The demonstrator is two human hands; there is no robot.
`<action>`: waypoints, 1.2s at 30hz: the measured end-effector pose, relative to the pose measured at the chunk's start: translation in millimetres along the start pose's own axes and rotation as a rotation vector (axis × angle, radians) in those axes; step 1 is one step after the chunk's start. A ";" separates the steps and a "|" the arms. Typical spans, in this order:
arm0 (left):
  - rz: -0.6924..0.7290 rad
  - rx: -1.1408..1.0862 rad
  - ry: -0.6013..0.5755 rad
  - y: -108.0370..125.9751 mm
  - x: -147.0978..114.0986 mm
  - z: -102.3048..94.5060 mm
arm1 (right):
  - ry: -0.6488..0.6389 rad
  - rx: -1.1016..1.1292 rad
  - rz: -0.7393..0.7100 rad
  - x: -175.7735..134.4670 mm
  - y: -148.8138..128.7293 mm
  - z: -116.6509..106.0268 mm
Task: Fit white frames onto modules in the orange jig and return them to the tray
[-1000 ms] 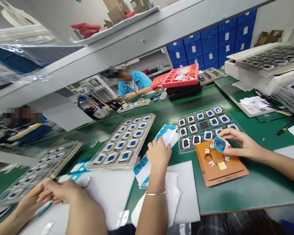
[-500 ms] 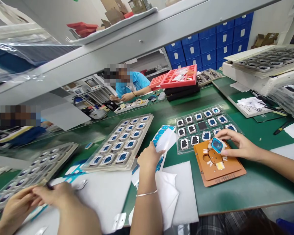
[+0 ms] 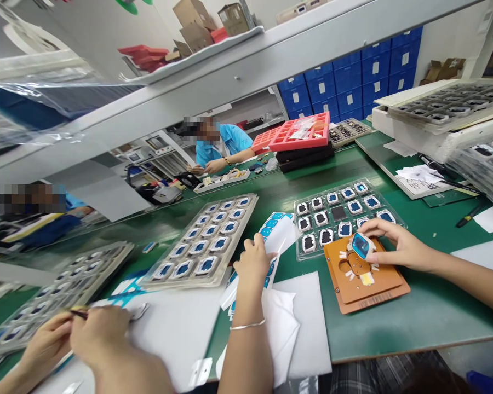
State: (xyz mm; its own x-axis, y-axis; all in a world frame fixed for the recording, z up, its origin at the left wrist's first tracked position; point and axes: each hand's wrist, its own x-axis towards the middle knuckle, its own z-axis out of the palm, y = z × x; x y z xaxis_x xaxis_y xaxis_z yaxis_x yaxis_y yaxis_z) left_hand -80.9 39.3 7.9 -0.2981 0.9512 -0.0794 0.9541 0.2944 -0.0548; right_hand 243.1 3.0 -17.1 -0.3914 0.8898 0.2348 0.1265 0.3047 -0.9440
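My right hand [image 3: 394,245] pinches a small rounded-square part [image 3: 360,246] with a shiny blue face and a pale rim. It is tilted above an orange fixture [image 3: 340,284] with a shaped recess and white tabs. My left hand [image 3: 252,260], a thin bangle on its wrist, has bent fingers and thumb at the edge of a sheet of blue stickers [image 3: 271,221], partly covered by a white backing. The fingers hide their exact contact. Behind the fixture lies a clear tray [image 3: 299,246] of white-framed parts. Left of my left hand stands a stacked tray [image 3: 213,282] of similar blue-faced parts.
At bottom left, a co-worker's hands [image 3: 98,334] hold a thin dark tool beside another parts tray [image 3: 107,262]. White foam sheets [image 3: 312,312] lie in front. Red trays [image 3: 304,131] stand at the back; stacked trays [image 3: 443,104] and a pen [image 3: 468,213] are at right.
My left hand has shifted slightly, its fingers raised and more bent at the sticker sheet. My right hand has tilted the blue-faced part a little. The co-worker's hands have moved slightly.
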 end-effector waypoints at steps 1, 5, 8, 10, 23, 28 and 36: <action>-0.003 -0.003 0.001 0.2 -0.1 0.0 | 0.003 0.001 0.005 -0.1 0.2 -0.1; -0.022 -0.021 0.001 1.5 -0.5 -1.3 | -0.001 0.000 0.012 -0.1 1.2 -0.2; -0.034 -0.033 0.000 2.0 -0.4 -1.8 | -0.007 0.001 0.022 0.2 1.0 -0.5; -0.038 -0.035 0.005 2.2 -0.3 -1.7 | -0.007 0.002 0.022 0.4 0.8 -0.7; 0.001 -0.011 0.129 5.2 0.1 -7.7 | -0.021 -0.002 0.000 0.7 2.4 -0.5; -0.013 -0.015 0.147 5.5 -0.8 -6.2 | -0.010 -0.010 -0.015 -0.7 7.6 -0.3; 0.000 -0.011 0.177 5.5 -1.5 -6.1 | -0.011 -0.020 -0.018 0.3 6.5 -0.1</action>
State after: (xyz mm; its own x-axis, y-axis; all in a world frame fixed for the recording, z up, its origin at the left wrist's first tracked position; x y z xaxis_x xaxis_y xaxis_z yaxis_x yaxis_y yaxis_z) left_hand -75.1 40.0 13.8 -0.2891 0.9523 0.0974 0.9547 0.2944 -0.0442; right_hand 243.9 5.2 -23.2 -0.4039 0.8801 0.2495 0.1373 0.3279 -0.9347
